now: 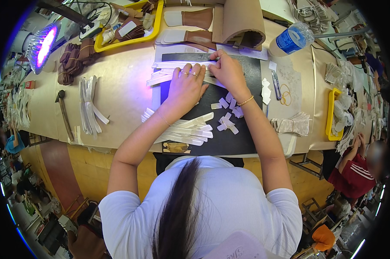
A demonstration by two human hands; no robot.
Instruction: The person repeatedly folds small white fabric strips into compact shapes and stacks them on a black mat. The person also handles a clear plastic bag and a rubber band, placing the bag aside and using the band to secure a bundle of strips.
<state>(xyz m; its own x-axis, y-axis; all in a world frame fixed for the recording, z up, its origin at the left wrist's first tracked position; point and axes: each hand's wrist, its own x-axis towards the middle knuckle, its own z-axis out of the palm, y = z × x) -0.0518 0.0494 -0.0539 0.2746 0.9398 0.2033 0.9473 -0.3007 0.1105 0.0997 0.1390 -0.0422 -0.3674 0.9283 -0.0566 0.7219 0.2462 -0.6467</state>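
Labels: the clear plastic bottle [292,39] at the upper right carries a blue printed wrap; its lettering is too small to read. The pale lavender cap [237,248] at the lower edge bears partly visible dark lettering.

Materials: the work surface is a black, smooth, rectangular mat [236,141] on a table covered in tan sheeting [130,95]. A curled sheet of brown cardboard [243,21] stands beyond it. Small white rectangular tabs [227,123] lie scattered on the mat, right of a fanned pile of white flat strips [188,133].

Workpiece: the upper bundle of long, narrow, white strips [160,77] lies across the mat's far part, left ends overhanging its left edge. The left hand [188,84] rests flat on the bundle, fingers extended, not clenched. The right hand [227,72] has thumb and fingers drawn together at the bundle's right portion; whether a strip is pinched cannot be told.
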